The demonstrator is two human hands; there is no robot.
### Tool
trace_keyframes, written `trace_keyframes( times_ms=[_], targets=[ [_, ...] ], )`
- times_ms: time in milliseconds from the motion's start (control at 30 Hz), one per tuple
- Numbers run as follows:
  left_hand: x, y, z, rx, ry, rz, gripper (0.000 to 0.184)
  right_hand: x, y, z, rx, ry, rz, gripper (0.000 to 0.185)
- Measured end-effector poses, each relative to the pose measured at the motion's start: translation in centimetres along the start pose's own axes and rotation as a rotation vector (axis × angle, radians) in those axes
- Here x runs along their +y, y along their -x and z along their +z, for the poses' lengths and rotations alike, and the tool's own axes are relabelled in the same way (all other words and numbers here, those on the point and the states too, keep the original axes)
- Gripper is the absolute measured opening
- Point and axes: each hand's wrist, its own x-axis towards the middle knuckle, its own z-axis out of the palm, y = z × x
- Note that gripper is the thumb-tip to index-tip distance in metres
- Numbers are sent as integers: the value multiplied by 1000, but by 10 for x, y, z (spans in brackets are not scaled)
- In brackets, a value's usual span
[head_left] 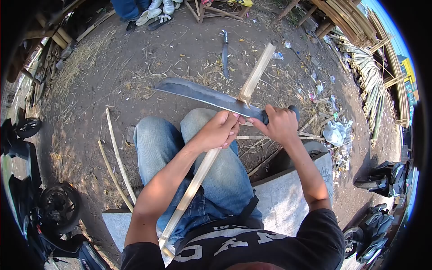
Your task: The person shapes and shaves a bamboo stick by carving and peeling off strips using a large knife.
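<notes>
My right hand [281, 125] is closed round the black handle of a machete [198, 95]. Its broad dark blade points left, above my knees. A pale split bamboo strip [198, 181] runs from my lap up under my left hand [220, 130], whose fingers are wrapped round it. Beyond the blade the strip continues up and to the right, and the blade crosses it where a roughened, splintered spot [243, 100] shows. The fingertips of both hands are close together just below the blade; part of the strip is hidden there.
A knife [225, 56] lies on the dirt ahead. Long bamboo strips [119, 155] lean at my left. I sit on a concrete slab [292, 193]. Bamboo poles [369, 85] are stacked at the right, near plastic litter [336, 132]. Motorbikes [58, 209] stand at the left and right.
</notes>
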Motion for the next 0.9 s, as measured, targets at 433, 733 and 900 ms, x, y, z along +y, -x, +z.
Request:
trace_keyframes(
  times_ms=[433, 733, 900],
  targets=[
    [-20, -25, 7, 154, 168, -20, 38, 11, -5, 46, -9, -156, 424, 68],
    [-12, -11, 20, 110, -159, -1, 40, 61, -15, 60, 145, -103, 301, 68],
    [-11, -14, 21, 147, -263, -8, 39, 61, -14, 87, -120, -749, 528, 67]
  ],
)
